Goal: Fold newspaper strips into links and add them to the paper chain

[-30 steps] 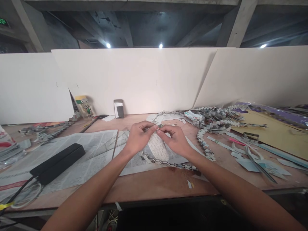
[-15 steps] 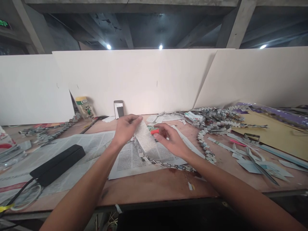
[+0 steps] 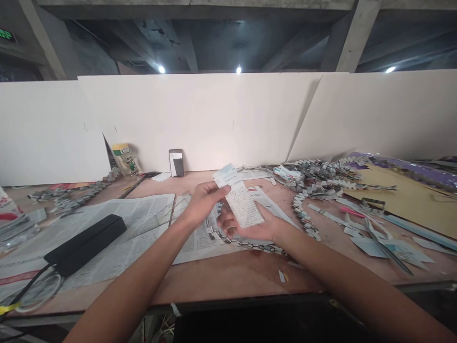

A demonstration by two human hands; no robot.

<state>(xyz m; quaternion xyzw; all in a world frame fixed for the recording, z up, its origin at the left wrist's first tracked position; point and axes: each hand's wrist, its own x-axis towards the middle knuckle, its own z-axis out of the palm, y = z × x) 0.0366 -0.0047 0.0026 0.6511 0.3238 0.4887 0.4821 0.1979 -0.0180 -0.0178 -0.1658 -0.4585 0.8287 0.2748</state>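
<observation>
- Two hands: the left hand [image 3: 205, 202] pinches one printed paper strip [image 3: 244, 205] by its edge; the right hand [image 3: 257, 232] is half-curled below, its grip I can't tell.
- That single strip is held above the counter [image 3: 200, 282].
- One folded-paper chain [image 3: 246, 243] just beneath.
- One phone [image 3: 176, 163] standing upright.

Dark print is patterning the white paper strip [image 3: 244, 205]; from it, a yellow sheet [image 3: 403, 202] is showing at three o'clock, a yellow-and-green lid [image 3: 120, 148] at ten.
</observation>
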